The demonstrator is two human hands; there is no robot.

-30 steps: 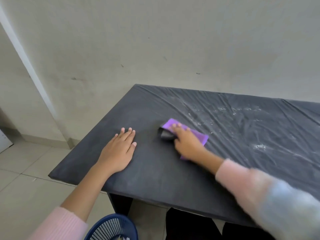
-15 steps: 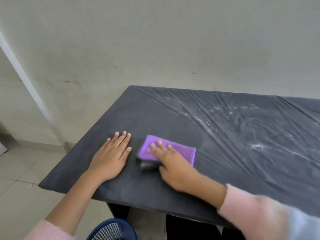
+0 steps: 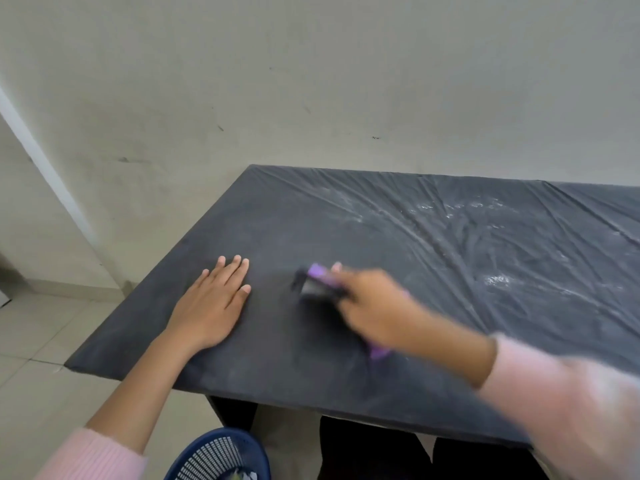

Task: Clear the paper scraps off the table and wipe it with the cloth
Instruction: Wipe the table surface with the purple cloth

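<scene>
Wiping looks to be the step in hand, as no scraps show on the table (image 3: pixel 311 216). The left hand (image 3: pixel 211 306) lies flat near its left end, fingers straight and together, holding nothing, probably bracing. Just right of it, the purple cloth (image 3: pixel 320 273) lies under the blurred right hand (image 3: pixel 374 306), which presses it down; whether those fingers curl round it I cannot tell. The next stroke should reach the whitish residue (image 3: pixel 495 280) farther right.

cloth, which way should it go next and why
Probably sweep the purple cloth to the right and away, toward the white residue. The right hand presses it on the near-left part of the table, which looks dark and clean, while pale streaks and specks lie farther right and back. The left hand lies flat beside it.
</scene>
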